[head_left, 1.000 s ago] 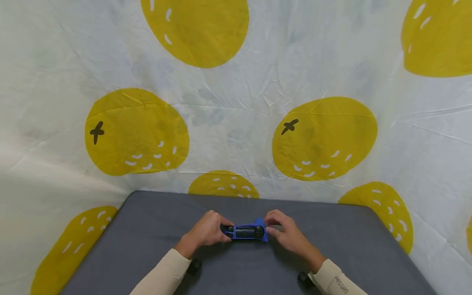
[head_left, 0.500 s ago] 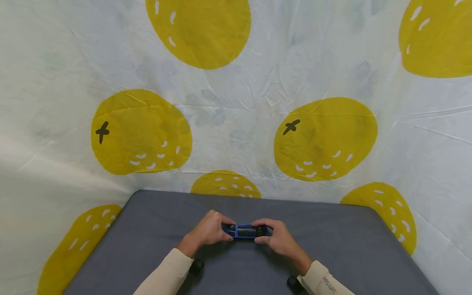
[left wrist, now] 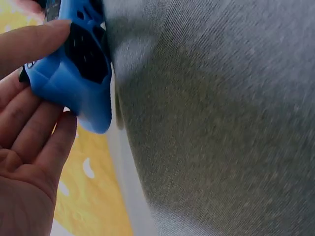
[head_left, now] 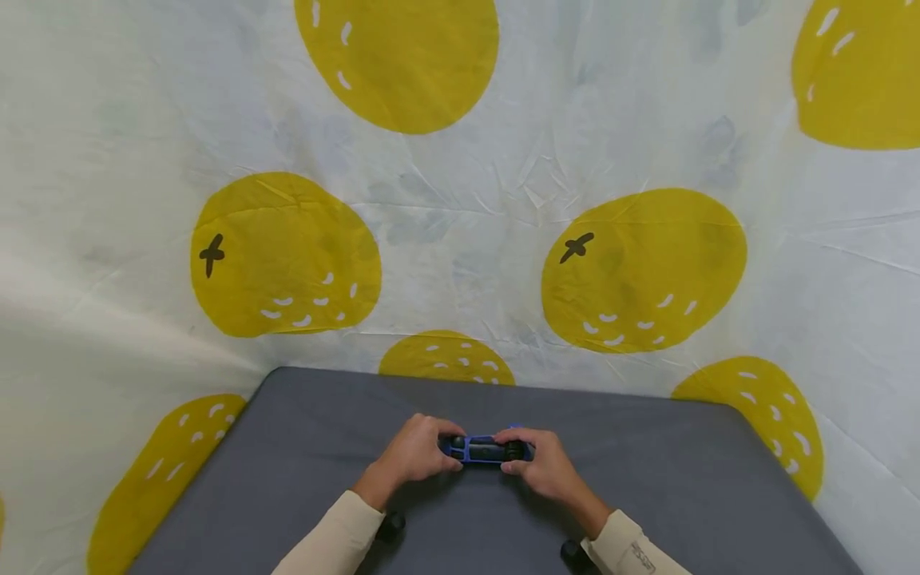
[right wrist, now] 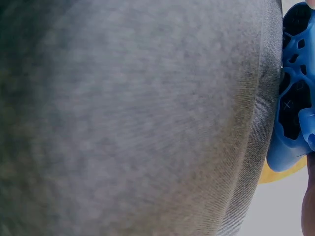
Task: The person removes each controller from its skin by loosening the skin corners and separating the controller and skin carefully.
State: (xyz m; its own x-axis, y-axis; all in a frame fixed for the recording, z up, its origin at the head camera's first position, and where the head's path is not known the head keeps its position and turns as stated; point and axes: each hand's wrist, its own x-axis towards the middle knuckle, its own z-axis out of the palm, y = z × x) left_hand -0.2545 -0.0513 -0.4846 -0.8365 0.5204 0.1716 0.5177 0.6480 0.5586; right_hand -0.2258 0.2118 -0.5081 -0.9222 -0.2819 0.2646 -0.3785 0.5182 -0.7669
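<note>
A black game controller [head_left: 485, 452] in a blue silicone cover [left wrist: 74, 86] is held between both hands over the grey surface. My left hand [head_left: 413, 451] grips its left end, with the thumb on one side and the fingers on the other. At the right end, my right hand [head_left: 548, 465] pinches the covered controller between thumb and fingers. Cutouts in the cover show the button faces in the right wrist view, where a blue flap [right wrist: 307, 125] stands out beside them. Most of the right hand lies outside that wrist view.
The grey cloth-covered table [head_left: 302, 447] stretches below and around the hands. Behind it hangs a white curtain [head_left: 460, 271] printed with big yellow fruit. Black wrist devices [head_left: 391, 527] sit under both cuffs.
My right hand has moved left from the loose blue edge at the right end and now grips the controller there. The blue cover no longer sticks out as far. My left hand keeps its hold.
</note>
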